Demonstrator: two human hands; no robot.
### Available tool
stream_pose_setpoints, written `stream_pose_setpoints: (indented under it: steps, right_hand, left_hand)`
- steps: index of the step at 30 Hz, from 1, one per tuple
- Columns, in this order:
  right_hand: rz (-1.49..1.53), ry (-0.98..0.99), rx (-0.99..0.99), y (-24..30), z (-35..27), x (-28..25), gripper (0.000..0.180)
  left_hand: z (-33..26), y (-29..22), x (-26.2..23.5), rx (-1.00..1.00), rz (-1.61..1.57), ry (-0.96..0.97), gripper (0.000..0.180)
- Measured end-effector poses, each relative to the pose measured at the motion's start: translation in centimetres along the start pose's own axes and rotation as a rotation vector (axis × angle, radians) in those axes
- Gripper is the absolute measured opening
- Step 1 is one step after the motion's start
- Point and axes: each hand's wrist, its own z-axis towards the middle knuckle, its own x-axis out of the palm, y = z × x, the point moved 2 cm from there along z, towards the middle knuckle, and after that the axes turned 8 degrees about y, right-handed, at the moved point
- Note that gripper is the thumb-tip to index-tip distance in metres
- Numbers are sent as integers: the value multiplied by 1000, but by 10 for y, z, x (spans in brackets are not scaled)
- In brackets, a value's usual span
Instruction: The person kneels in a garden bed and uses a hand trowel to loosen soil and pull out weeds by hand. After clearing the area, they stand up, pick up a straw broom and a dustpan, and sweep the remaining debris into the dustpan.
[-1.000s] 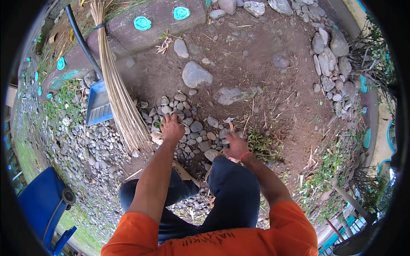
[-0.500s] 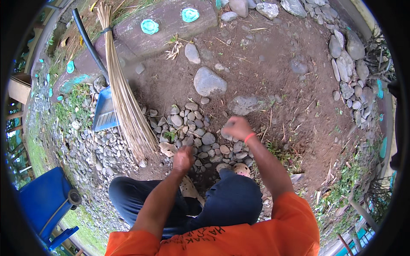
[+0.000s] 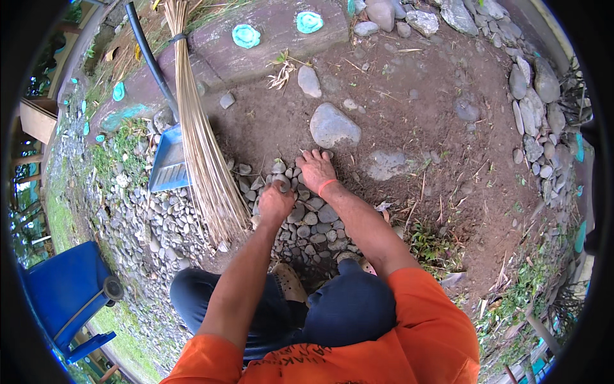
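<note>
I squat over a patch of small grey pebbles [image 3: 313, 221] set into brown soil. My left hand [image 3: 275, 203] is curled, knuckles up, with its fingertips closed on one grey pebble [image 3: 281, 186] at the patch's far left part. My right hand [image 3: 315, 168], with an orange band on its wrist, lies flat with fingers spread on the far edge of the pebbles. Just beyond its fingertips sits a large rounded grey stone [image 3: 332, 125]. The two hands are a few centimetres apart.
A straw broom [image 3: 204, 160] and a blue dustpan [image 3: 167, 163] lie to the left. Loose pebbles [image 3: 153, 217] spread over the left ground. A low kerb [image 3: 281, 45] with turquoise discs runs at the back, bigger stones [image 3: 531, 96] line the right, and a blue chair [image 3: 64, 294] stands lower left.
Both hands have moved forward on the pebble patch. The right hand came in from the right and now lies flat; the left hand went from near my knee up to the patch.
</note>
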Motion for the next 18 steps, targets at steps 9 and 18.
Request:
stream_pose_setpoints:
  steps: [9, 18]
  right_hand:
    - [840, 104, 251, -70, -46, -38, 39]
    - [1256, -154, 285, -105, -86, -92, 52]
  left_hand:
    - [39, 11, 20, -57, -126, -30, 53]
    - [59, 25, 4, -458, -812, 128, 24]
